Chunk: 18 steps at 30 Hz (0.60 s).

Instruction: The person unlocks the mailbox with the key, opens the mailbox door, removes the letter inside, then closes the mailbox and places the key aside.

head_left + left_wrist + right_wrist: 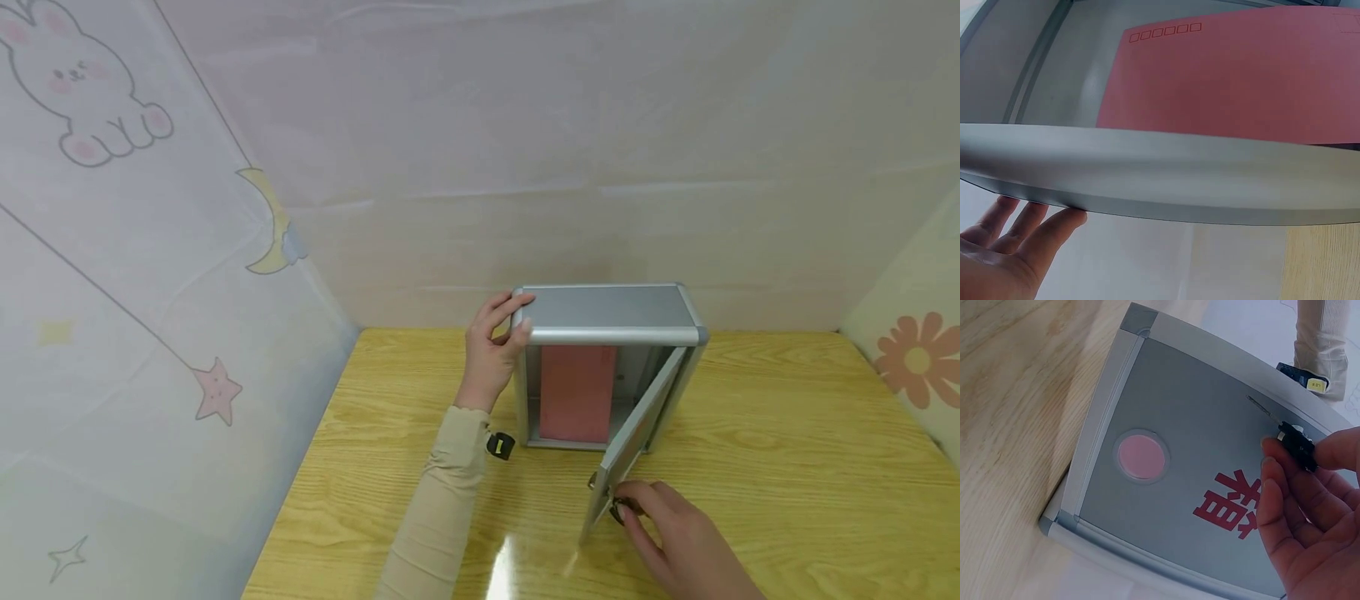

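A grey metal mailbox (607,307) stands upright on the table with its door (637,421) swung out toward me. Inside leans a pink envelope (576,392), its row of small printed squares visible in the left wrist view. My left hand (489,354) grips the mailbox's top left corner, thumb at the front edge and fingers over the top. At the door's free edge, my right hand (678,529) pinches black-headed keys (1297,447) at the lock. One key's thin metal blade points away from the door's lock.
The wood-grain table (787,450) spreads around the mailbox. A printed cloth backdrop (600,167) hangs close behind it and along both sides. On the door's outer face are a round pink window (1141,457) and a red printed character (1229,503).
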Each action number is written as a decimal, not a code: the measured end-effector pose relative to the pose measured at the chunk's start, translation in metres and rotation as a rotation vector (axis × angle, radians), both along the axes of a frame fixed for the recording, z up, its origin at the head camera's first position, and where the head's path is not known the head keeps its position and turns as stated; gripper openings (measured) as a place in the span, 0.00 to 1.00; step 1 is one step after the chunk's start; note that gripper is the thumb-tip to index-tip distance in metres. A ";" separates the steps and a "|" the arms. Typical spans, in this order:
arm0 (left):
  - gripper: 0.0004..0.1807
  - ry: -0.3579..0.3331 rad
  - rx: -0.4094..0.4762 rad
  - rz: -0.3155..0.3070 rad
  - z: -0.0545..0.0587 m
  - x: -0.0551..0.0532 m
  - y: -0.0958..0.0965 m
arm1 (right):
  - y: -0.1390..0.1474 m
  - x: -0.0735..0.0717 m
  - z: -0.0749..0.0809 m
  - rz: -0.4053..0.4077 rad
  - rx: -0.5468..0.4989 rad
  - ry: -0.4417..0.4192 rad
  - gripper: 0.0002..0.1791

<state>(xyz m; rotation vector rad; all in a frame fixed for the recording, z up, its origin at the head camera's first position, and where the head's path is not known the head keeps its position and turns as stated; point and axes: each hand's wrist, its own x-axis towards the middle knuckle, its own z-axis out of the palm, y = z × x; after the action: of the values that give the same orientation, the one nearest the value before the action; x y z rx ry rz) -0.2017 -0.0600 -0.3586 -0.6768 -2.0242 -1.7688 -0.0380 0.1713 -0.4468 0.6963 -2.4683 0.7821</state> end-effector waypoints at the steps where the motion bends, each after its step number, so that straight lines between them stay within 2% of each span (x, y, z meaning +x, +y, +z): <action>1: 0.18 0.001 0.002 -0.001 0.000 0.000 0.000 | 0.001 0.001 -0.001 0.001 -0.005 0.003 0.18; 8: 0.18 0.005 0.013 0.003 0.000 0.001 0.001 | 0.006 0.003 -0.005 0.009 -0.033 0.031 0.14; 18: 0.20 -0.008 0.015 0.001 0.001 0.002 0.001 | 0.009 0.004 -0.003 -0.008 -0.020 0.029 0.18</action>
<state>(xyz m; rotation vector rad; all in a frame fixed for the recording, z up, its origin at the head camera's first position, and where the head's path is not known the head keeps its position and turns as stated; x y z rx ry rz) -0.1992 -0.0591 -0.3578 -0.6650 -2.0139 -1.7876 -0.0336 0.1799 -0.4498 0.6856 -2.4326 0.7879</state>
